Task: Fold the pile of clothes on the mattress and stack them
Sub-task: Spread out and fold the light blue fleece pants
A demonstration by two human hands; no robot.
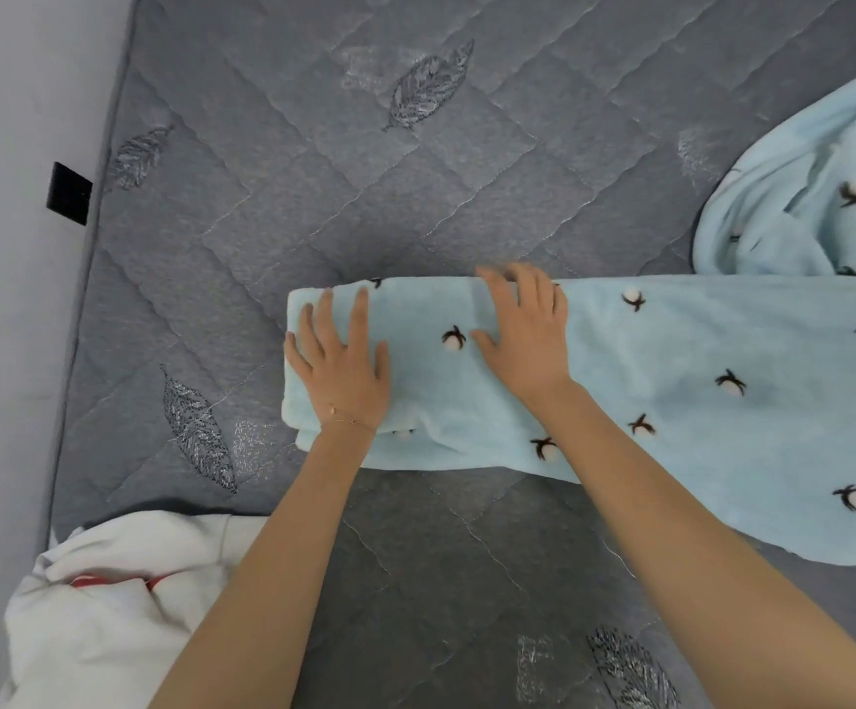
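Note:
A light blue fleece garment [671, 360] with small dark-and-white cotton-flower prints lies across the grey quilted mattress [287, 207]. Its left end is folded over into a thick band. My left hand [339, 360] lies flat on that folded end, fingers spread. My right hand [528, 324] presses flat on the fabric just to the right, fingers reaching the far edge. More of the same blue fleece [799, 197] is bunched at the right edge.
A white garment with a red patch [119, 596] lies crumpled at the near left corner. A wall [6, 350] runs along the mattress's left side, with a black plate [68, 194] on it.

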